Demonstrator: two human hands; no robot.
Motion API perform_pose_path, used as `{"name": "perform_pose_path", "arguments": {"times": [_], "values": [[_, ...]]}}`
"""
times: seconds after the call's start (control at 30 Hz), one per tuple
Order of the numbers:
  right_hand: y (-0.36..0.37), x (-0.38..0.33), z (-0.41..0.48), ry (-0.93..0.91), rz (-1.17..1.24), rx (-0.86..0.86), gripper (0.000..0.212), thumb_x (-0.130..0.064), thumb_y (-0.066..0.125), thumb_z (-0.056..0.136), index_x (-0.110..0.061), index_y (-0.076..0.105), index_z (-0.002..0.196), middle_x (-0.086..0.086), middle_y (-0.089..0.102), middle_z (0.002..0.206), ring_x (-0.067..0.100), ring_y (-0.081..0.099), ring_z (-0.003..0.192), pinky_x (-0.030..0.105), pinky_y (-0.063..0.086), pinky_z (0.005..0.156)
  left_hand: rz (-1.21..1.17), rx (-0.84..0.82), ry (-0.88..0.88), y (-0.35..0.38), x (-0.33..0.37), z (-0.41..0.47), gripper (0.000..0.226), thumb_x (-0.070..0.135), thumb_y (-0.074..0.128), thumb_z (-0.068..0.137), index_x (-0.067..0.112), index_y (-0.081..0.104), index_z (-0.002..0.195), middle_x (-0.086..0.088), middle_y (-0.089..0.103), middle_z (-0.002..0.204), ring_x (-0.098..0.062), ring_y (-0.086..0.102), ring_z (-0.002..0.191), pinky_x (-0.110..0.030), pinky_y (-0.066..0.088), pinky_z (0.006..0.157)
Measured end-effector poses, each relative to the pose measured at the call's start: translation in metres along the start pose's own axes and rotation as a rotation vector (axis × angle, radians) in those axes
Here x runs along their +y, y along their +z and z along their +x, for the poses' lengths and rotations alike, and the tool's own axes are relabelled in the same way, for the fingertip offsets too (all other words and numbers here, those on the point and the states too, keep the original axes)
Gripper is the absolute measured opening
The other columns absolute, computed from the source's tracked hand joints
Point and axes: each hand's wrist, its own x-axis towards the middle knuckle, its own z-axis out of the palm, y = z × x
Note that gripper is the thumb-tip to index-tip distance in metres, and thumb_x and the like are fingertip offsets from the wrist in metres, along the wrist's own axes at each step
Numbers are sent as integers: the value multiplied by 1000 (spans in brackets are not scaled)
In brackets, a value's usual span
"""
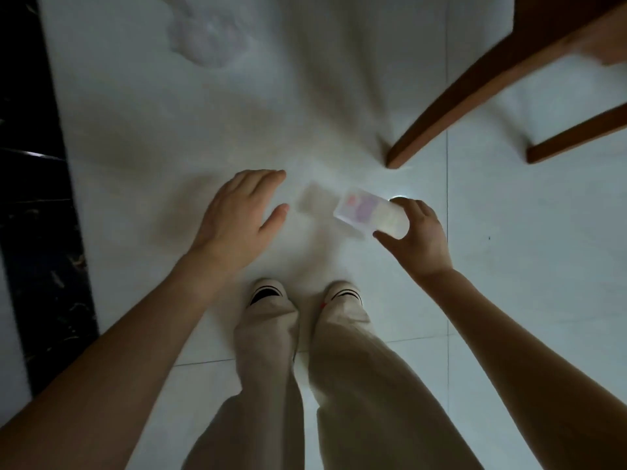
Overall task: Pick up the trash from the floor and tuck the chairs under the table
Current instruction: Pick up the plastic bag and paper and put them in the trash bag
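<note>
My right hand [418, 234] fingers clamped on blurred packet [368, 213]; left hand [237, 217] fingers apart over floor [515, 273]; chair [475, 96] near.

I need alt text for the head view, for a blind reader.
A right hand holds a pale packet over a white tiled floor; the left hand is open beside it. Wooden chair legs stand at upper right.

Indoor room, probably a home dining area. Evidence: wooden chair [475, 95], only slanted brown legs and seat edge visible. Glossy white tile floor [526, 215] with thin grout lines beneath and around chair. Far left of chair: black veined marble strip [37, 232] inlaid in floor.
</note>
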Motion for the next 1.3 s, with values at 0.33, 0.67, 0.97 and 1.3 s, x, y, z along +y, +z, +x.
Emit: {"name": "perform_pose_path", "arguments": {"times": [0.33, 0.67, 0.97, 1.3], "values": [[-100, -178, 0, -70, 98, 30, 57, -27, 83, 73, -12, 58, 122, 7, 62, 115, 28, 54, 106, 37, 45, 90, 35, 124, -32, -177, 3, -5, 46, 33, 48, 92, 9, 55, 130, -7, 60, 126, -25, 53, 118, -34, 38, 104], [-120, -245, 98, 44, 160, 118, 58, -32, 79, 77, -15, 54, 127, 4, 58, 123, 25, 48, 115, 32, 39, 93, 47, 135, -88, -239, -56, 55, 57, 40, 47, 87, 9, 51, 135, -6, 56, 133, -23, 49, 123, -31, 32, 106], [-69, -229, 185, 76, 182, 133, 58, -32, 79, 77, -13, 54, 127, 7, 58, 122, 28, 51, 112, 40, 44, 95, 28, 51, -136, -173, -133, 152, 71, 39, 67, 81, 13, 41, 142, -9, 44, 144, -27, 40, 133, -42, 34, 111], [29, -170, 263, 36, 142, 129, 58, -30, 78, 77, -13, 54, 127, 8, 57, 124, 28, 49, 114, 32, 38, 92, 145, -123, -104, -39, -220, 250, 91, 41, 72, 74, 41, 20, 149, 2, 12, 160, -28, 7, 146, -55, 17, 115]]}}
